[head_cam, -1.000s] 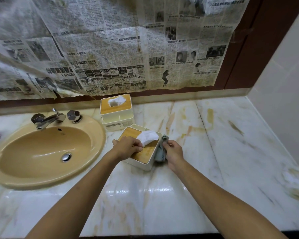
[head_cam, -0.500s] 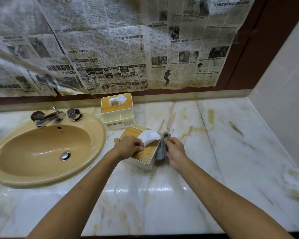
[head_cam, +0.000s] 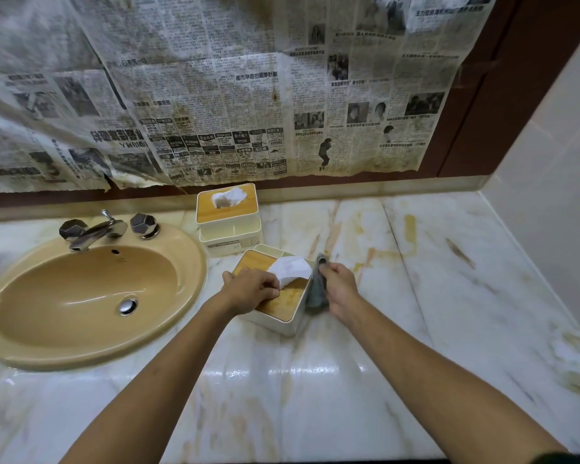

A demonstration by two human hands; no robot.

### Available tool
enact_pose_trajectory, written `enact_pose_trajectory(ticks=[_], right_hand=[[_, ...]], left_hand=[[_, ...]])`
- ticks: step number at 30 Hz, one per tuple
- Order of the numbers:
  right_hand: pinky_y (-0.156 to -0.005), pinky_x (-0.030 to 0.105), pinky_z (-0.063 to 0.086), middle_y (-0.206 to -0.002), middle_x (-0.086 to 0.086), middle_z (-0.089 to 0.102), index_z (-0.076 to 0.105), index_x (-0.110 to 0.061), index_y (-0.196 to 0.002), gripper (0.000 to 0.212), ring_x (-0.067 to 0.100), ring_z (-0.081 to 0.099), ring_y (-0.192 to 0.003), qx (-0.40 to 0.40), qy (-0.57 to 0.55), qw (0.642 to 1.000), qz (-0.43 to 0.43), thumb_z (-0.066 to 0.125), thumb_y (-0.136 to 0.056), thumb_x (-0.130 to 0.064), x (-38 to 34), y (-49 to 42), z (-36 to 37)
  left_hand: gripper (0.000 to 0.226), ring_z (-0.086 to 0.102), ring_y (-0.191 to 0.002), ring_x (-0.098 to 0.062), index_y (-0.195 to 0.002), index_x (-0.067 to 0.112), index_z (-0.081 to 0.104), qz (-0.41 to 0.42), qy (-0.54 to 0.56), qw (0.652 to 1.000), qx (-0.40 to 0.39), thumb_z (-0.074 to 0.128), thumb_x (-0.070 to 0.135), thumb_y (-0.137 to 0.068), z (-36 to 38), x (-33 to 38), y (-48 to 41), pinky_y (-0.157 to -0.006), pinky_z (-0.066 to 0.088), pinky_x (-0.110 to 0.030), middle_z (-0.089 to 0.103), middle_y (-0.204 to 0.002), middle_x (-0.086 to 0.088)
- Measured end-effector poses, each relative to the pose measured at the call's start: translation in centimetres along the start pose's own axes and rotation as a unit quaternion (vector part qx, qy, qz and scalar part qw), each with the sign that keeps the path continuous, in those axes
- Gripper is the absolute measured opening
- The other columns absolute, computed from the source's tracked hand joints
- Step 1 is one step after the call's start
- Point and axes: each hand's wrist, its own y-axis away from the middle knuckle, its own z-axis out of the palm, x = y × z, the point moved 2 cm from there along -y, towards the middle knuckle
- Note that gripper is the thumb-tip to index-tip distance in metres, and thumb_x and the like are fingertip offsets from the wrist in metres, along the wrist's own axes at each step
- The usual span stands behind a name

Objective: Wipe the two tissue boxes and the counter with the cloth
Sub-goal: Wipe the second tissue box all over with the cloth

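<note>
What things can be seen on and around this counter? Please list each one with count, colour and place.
tissue boxes: 2, cream with wooden lids; near tissue box under the hands, far tissue box at the back wall
cloth: 1, grey, against the near box's right side
counter: 1, white marble, yellow stains
sink: 1, tan, left
faucet: 1, chrome, behind the sink
newspaper: several sheets, yellowed, on the wall
left hand: on the near box's lid
right hand: gripping the cloth
</note>
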Motion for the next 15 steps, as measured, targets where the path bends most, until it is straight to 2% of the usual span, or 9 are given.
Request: enact_pose_trajectory(ticks=[3,5,7,10,13,15], right_hand=[[-0.08,0.039,0.051,-0.102,0.012,0.067,0.06,-0.016,-0.09,0.008,0.024,0.06,-0.089,-0.011,0.027,1.0,-0.006,0.056,-0.096,-0.018,-0.8,-0.7,-1.0],[-0.079,0.037,0.05,-0.103,0.011,0.065,0.059,-0.012,-0.099,0.01,0.023,0.06,-0.09,-0.011,0.044,0.999,-0.013,0.051,-0.099,-0.018,-0.7,-0.3,-2.1],[-0.077,0.033,0.048,-0.102,0.008,0.064,0.058,-0.009,-0.108,0.015,0.02,0.059,-0.09,-0.029,0.078,0.996,-0.028,0.046,-0.1,-0.017,-0.5,0.1,-2.9],[-0.069,0.026,0.044,-0.096,0.006,0.061,0.057,-0.009,-0.108,0.017,0.015,0.056,-0.084,-0.048,0.104,0.992,-0.049,0.043,-0.101,-0.016,-0.1,1.0,-3.6],[-0.068,0.024,0.042,-0.094,0.004,0.058,0.056,-0.009,-0.105,0.015,0.014,0.054,-0.083,-0.046,0.111,0.991,-0.059,0.042,-0.102,-0.014,0.1,2.0,-4.1],[-0.069,0.025,0.04,-0.093,0.005,0.057,0.056,-0.01,-0.102,0.015,0.014,0.052,-0.082,-0.047,0.114,0.99,-0.063,0.042,-0.101,-0.013,0.3,2.7,-4.3]], left_hand=[[0.019,0.042,-0.105,-0.018,-0.081,0.035,0.059,0.014,-0.005,1.0,-0.003,0.05,0.034,-0.098,0.0,-0.2,0.0,-0.08,0.022,-0.04,0.061,-0.089,0.01],[0.016,0.038,-0.102,-0.016,-0.087,0.034,0.059,0.033,-0.018,0.999,-0.009,0.049,0.033,-0.099,0.0,-0.3,0.0,-0.083,0.023,-0.041,0.058,-0.085,0.011],[0.012,0.036,-0.103,-0.016,-0.091,0.035,0.059,0.056,-0.039,0.998,-0.017,0.049,0.033,-0.099,-0.1,-0.3,0.0,-0.088,0.024,-0.042,0.057,-0.087,0.012],[0.011,0.035,-0.106,-0.014,-0.095,0.034,0.064,0.076,-0.054,0.995,-0.025,0.053,0.035,-0.097,-0.5,-0.2,-0.1,-0.091,0.023,-0.042,0.054,-0.086,0.011],[0.014,0.034,-0.104,-0.012,-0.09,0.036,0.069,0.073,-0.063,0.995,-0.006,0.061,0.048,-0.088,-1.1,-0.3,-0.1,-0.089,0.023,-0.041,0.051,-0.08,0.016],[0.031,0.037,-0.101,-0.011,-0.08,0.035,0.064,0.065,-0.053,0.996,0.04,0.06,0.066,-0.076,-1.4,-0.5,0.1,-0.087,0.024,-0.039,0.055,-0.081,0.014]])
